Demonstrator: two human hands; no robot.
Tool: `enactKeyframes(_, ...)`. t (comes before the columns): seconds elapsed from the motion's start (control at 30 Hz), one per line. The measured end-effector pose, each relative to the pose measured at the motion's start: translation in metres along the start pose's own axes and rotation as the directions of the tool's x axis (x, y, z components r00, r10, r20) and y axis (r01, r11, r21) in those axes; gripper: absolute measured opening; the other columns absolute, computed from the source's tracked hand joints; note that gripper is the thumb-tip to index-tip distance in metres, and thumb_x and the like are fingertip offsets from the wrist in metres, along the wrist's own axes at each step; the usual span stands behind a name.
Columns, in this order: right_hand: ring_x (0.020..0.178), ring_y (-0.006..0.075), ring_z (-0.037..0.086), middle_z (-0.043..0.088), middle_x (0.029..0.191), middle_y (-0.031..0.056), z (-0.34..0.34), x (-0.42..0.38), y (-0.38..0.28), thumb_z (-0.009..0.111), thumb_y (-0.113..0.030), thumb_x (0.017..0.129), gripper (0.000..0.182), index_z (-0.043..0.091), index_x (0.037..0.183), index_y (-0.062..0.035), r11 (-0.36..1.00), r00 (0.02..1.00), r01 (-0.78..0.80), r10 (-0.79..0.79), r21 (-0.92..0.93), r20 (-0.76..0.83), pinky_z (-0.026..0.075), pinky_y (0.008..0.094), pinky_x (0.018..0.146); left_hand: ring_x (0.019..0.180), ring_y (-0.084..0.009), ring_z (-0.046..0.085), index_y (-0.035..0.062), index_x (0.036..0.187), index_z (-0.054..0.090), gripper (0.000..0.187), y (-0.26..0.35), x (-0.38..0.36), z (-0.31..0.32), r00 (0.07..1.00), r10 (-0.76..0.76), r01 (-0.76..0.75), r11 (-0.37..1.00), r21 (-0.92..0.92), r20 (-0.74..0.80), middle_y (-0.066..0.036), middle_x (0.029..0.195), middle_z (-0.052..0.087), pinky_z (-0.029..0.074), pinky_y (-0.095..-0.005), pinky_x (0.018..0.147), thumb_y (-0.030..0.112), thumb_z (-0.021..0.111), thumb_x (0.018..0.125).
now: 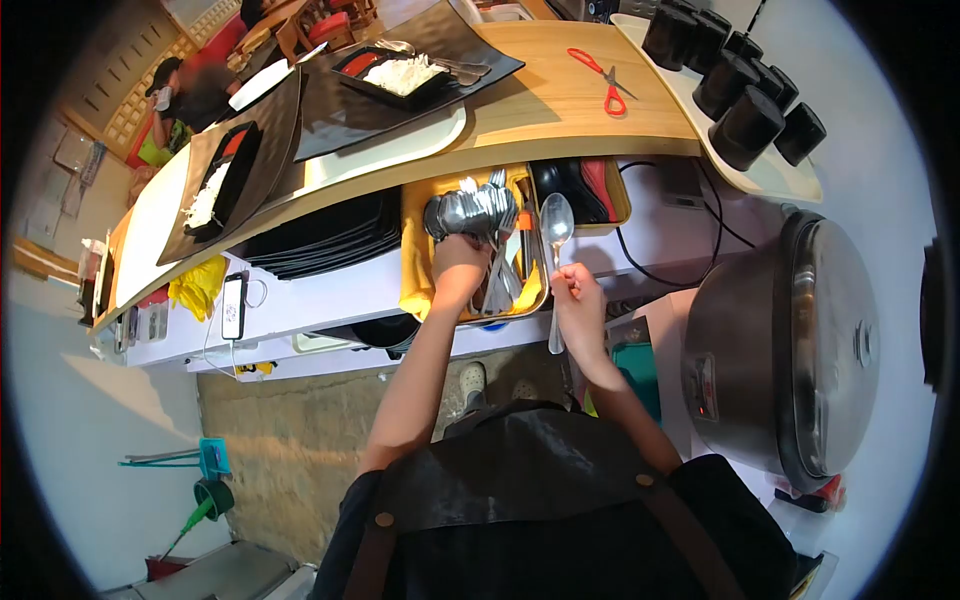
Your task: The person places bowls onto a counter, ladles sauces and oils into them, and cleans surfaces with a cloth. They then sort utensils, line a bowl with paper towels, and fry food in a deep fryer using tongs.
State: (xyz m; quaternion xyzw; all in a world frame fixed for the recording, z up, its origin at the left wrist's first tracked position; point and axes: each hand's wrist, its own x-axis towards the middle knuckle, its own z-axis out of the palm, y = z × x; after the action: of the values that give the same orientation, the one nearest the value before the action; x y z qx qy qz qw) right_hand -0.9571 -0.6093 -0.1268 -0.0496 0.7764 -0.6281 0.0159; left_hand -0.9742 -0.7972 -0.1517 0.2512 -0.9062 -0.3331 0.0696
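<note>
A metal spoon stands bowl-up in my right hand, whose fingers pinch its handle just right of the cutlery tray. My left hand is inside that tray, against a bunch of spoons with their bowls pointing away from me. Its fingers are hidden, so I cannot see whether they grip any. Forks and more handles lie beside it in the tray. A yellow cloth lines the tray's left side.
Black plates are stacked left of the tray. Red-handled scissors and a black platter with rice lie on the wooden counter. Black cups stand on a tray at right, above a large cooker. A phone leans at left.
</note>
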Motion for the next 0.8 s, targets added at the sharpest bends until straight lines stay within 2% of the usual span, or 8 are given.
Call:
enactKeyframes(0.17, 0.056, 0.0116, 0.056, 0.059, 0.064, 0.0065, 0.015, 0.003, -0.002, 0.055, -0.011, 0.085, 0.012, 0.056, 0.082, 0.0011, 0.997, 0.997, 0.068, -0.068, -0.019, 0.023, 0.042, 0.0271, 0.052, 0.079, -0.0334, 0.063, 0.0038, 0.085, 0.068, 0.022, 0.011, -0.001, -0.021, 0.991, -0.021, 0.021, 1.000, 0.000, -0.136, -0.019, 0.081, 0.065, 0.050, -0.0405, 0.069, 0.024, 0.062, 0.077)
enactKeyframes(0.3, 0.052, 0.0120, 0.056, 0.055, 0.068, 0.0063, 0.034, 0.014, 0.003, 0.049, -0.011, 0.089, 0.011, 0.051, 0.087, -0.0003, 0.970, 0.981, -0.122, 0.086, 0.212, 0.173, 0.048, 0.0250, 0.047, 0.074, -0.0318, 0.064, 0.0021, 0.086, 0.064, 0.016, 0.009, 0.008, -0.037, 0.946, 0.105, -0.193, 0.942, -0.275, -0.306, -0.017, 0.077, 0.065, 0.049, -0.0399, 0.066, 0.015, 0.057, 0.081)
enactKeyframes(0.4, 0.054, 0.0166, 0.058, 0.053, 0.073, 0.0093, 0.045, 0.019, 0.008, 0.045, -0.011, 0.091, 0.008, 0.043, 0.093, -0.0036, 0.893, 0.954, -0.234, 0.135, 0.384, 0.266, 0.052, 0.0285, 0.047, 0.064, -0.0270, 0.063, 0.0020, 0.082, 0.064, 0.015, 0.018, 0.001, -0.049, 0.941, 0.168, -0.227, 0.957, -0.180, -0.294, -0.015, 0.070, 0.063, 0.048, -0.0360, 0.058, 0.011, 0.053, 0.082)
enactKeyframes(0.43, 0.054, 0.0172, 0.058, 0.052, 0.073, 0.0094, 0.047, 0.018, 0.007, 0.044, -0.010, 0.091, 0.007, 0.041, 0.094, -0.0051, 0.851, 0.943, -0.274, 0.146, 0.449, 0.300, 0.052, 0.0292, 0.047, 0.063, -0.0209, 0.063, 0.0046, 0.086, 0.066, 0.016, 0.023, -0.006, -0.053, 0.992, 0.075, -0.111, 0.912, -0.396, -0.105, -0.012, 0.071, 0.065, 0.048, -0.0317, 0.058, 0.012, 0.054, 0.079)
enactKeyframes(0.5, 0.047, 0.0112, 0.048, 0.049, 0.065, 0.0053, 0.051, 0.020, 0.022, 0.041, -0.009, 0.091, 0.002, 0.040, 0.090, -0.0076, 0.879, 0.925, -0.300, 0.173, 0.371, 0.337, 0.045, 0.0266, 0.040, 0.060, -0.0122, 0.061, 0.0048, 0.085, 0.066, 0.013, 0.026, -0.024, -0.045, 0.984, 0.178, -0.169, 0.874, -0.456, -0.024, -0.006, 0.061, 0.061, 0.048, -0.0291, 0.056, 0.010, 0.056, 0.079)
enactKeyframes(0.63, 0.043, 0.0093, 0.043, 0.045, 0.061, 0.0019, 0.026, -0.017, -0.007, 0.042, -0.021, 0.094, 0.010, 0.041, 0.089, -0.0123, 0.778, 0.899, -0.415, 0.270, 0.472, 0.346, 0.035, 0.0234, 0.036, 0.061, -0.0171, 0.062, 0.0018, 0.088, 0.064, 0.018, 0.046, -0.082, -0.043, 0.974, 0.184, -0.062, 0.776, -0.627, 0.132, -0.009, 0.063, 0.061, 0.048, -0.0318, 0.057, 0.019, 0.060, 0.082)
enactKeyframes(0.7, 0.041, 0.0077, 0.041, 0.045, 0.060, 0.0018, 0.008, -0.033, -0.038, 0.042, -0.027, 0.095, 0.015, 0.041, 0.088, -0.0131, 0.825, 0.886, -0.418, 0.278, 0.381, 0.372, 0.033, 0.0215, 0.035, 0.065, -0.0230, 0.063, 0.0011, 0.091, 0.064, 0.020, 0.041, -0.094, -0.046, 0.910, 0.413, -0.376, 0.855, -0.358, 0.029, -0.014, 0.073, 0.063, 0.048, -0.0338, 0.060, 0.020, 0.061, 0.083)
enactKeyframes(0.8, 0.041, 0.0060, 0.038, 0.046, 0.061, 0.0015, -0.030, -0.046, -0.042, 0.046, -0.025, 0.094, 0.012, 0.043, 0.093, -0.0127, 0.855, 0.840, -0.432, 0.266, 0.286, 0.473, 0.030, 0.0193, 0.036, 0.072, -0.0223, 0.063, 0.0024, 0.098, 0.063, 0.021, 0.040, -0.104, -0.120, 0.804, 0.524, -0.416, 0.833, -0.363, 0.281, -0.014, 0.085, 0.064, 0.048, -0.0322, 0.062, 0.019, 0.060, 0.084)
